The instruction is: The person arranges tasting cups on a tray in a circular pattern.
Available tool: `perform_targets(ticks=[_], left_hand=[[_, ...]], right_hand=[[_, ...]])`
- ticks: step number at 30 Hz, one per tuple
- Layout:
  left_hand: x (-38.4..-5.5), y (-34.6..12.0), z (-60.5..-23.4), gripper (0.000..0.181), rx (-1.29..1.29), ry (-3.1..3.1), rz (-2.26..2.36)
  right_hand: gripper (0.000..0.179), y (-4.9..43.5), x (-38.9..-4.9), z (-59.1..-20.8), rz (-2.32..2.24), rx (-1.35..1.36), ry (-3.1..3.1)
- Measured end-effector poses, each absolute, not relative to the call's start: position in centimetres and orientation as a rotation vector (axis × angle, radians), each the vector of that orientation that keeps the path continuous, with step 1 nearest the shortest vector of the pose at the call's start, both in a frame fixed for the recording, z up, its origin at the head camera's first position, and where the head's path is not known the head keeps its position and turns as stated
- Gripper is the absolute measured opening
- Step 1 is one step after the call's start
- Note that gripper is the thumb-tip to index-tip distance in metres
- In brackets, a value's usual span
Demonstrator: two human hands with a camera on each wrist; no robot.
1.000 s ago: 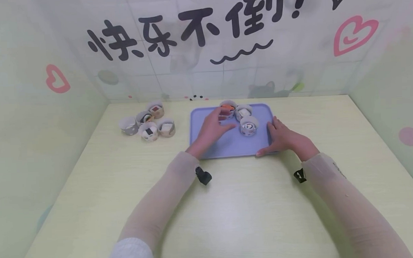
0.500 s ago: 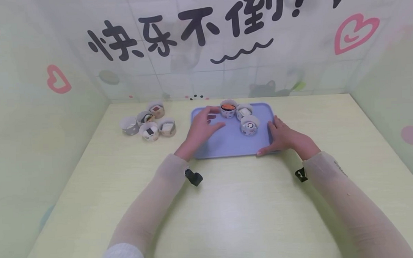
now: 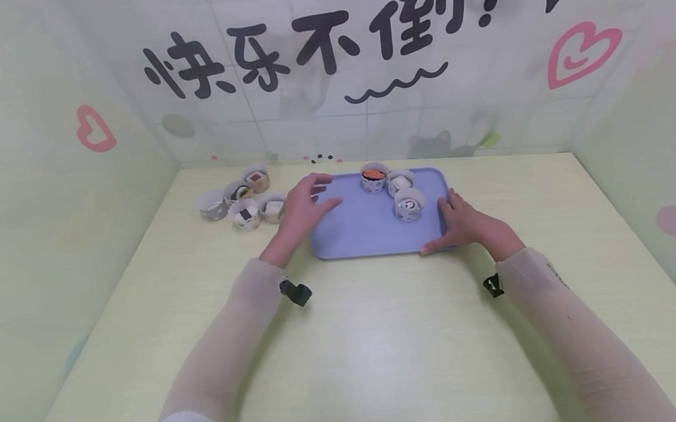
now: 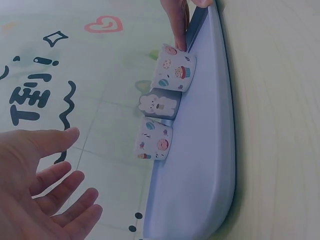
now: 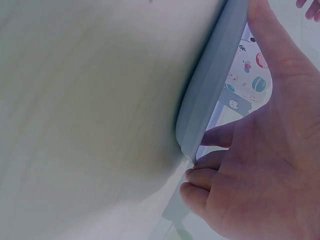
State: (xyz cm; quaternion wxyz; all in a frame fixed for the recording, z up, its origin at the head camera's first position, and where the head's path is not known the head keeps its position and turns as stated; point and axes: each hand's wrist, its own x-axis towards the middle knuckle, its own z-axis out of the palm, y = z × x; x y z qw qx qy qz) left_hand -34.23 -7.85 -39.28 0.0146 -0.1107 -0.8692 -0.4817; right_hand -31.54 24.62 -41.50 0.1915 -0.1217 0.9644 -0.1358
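A blue-purple tray (image 3: pixel 367 235) lies on the table with three patterned paper cups on it. The cup (image 3: pixel 373 177) at the back holds an orange-topped sushi-like piece. Beside it, the middle cup (image 3: pixel 400 183) has a white piece. Nearest the front, a third cup (image 3: pixel 408 205) contains a white piece with a dark mark. My left hand (image 3: pixel 304 209) hovers over the tray's left end, fingers spread and loosely bent, with nothing held. At the tray's right edge my right hand (image 3: pixel 461 222) rests, fingers along the rim (image 5: pixel 215 90) and thumb at the front corner.
Left of the tray, several more paper cups stand clustered, including a grey one (image 3: pixel 212 206), one with a black-striped white piece (image 3: pixel 245 215) and one (image 3: pixel 273 208) partly hidden by my left hand. A printed backdrop (image 3: pixel 313 131) rises behind the table.
My left hand has moved left, away from the back cup with the orange-topped piece, to the tray's left end. My right hand and the tray have stayed in place.
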Motion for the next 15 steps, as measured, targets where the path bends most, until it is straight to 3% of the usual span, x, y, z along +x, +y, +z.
perform_targets(ticks=[15], left_hand=[[-33.9,-12.5,-38.7,0.052,-0.238,-2.656,-1.505]], right_hand=[[0.135,24.8,-31.8,-41.7,-0.369,-0.319,2.682]])
